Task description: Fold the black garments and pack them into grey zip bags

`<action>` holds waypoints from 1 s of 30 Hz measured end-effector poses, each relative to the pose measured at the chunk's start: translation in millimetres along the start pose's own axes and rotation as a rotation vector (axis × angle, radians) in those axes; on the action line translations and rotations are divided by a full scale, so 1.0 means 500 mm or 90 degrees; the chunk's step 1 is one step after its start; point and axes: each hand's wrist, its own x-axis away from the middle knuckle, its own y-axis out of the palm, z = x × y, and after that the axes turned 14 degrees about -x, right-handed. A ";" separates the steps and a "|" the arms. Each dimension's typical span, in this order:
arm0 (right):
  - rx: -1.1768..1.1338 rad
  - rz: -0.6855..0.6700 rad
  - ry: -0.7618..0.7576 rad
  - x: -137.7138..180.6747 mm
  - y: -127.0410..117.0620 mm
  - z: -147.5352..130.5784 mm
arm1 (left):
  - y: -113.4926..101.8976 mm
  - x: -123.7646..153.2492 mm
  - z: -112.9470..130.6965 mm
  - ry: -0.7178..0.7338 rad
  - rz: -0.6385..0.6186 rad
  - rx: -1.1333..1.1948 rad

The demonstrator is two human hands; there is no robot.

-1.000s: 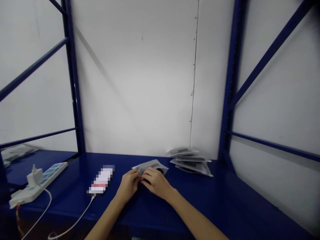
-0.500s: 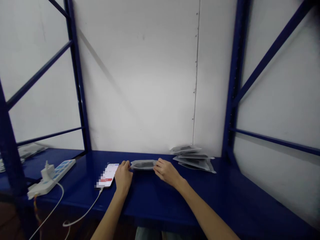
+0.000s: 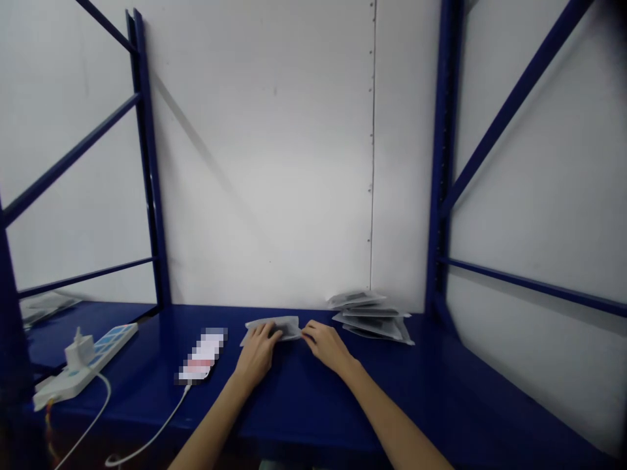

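Observation:
A frosted, see-through plastic bag (image 3: 289,324) with something dark inside lies on the blue shelf before me. My left hand (image 3: 258,352) rests on the left part of the bag from above, fingers outstretched and thumb apart. At the bag's right end, my right hand (image 3: 327,344) pinches the edge between thumb and fingers. Just right of that hand, several similar bags (image 3: 375,320) lie in a loose pile against the wall.
On the left, a phone (image 3: 202,356) with a blurred screen lies on the shelf (image 3: 313,405), a white cable attached. A white power strip (image 3: 88,369) holds a plugged-in charger (image 3: 79,352). Blue uprights (image 3: 435,215) and braces frame both sides. More bags (image 3: 46,305) lie far left.
My left hand has moved from the bag's left end onto its top, and the bag now lies flatter. My right hand stays at the right end. The whole view has shifted slightly.

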 end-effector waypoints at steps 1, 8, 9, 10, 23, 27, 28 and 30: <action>-0.010 0.011 0.004 -0.002 0.001 0.003 | 0.011 -0.009 -0.005 -0.003 -0.023 -0.010; 0.098 0.363 0.099 -0.011 -0.096 0.076 | 0.096 -0.055 -0.052 -0.166 -0.105 -0.088; 0.132 0.401 0.123 -0.006 -0.118 0.091 | 0.106 -0.056 -0.054 -0.192 -0.114 -0.099; 0.169 0.430 0.154 0.002 -0.138 0.107 | 0.113 -0.056 -0.054 -0.217 -0.122 -0.111; 0.177 0.434 0.174 0.039 -0.172 0.186 | 0.065 -0.042 -0.031 -0.042 0.066 0.000; 0.045 0.303 0.033 0.003 -0.109 0.120 | 0.044 -0.050 -0.009 0.031 0.115 0.079; 0.006 0.267 0.014 -0.003 -0.089 0.103 | 0.039 -0.050 -0.005 0.045 0.123 0.093; -0.071 0.187 -0.019 -0.011 -0.053 0.072 | 0.033 -0.048 0.000 0.080 0.126 0.116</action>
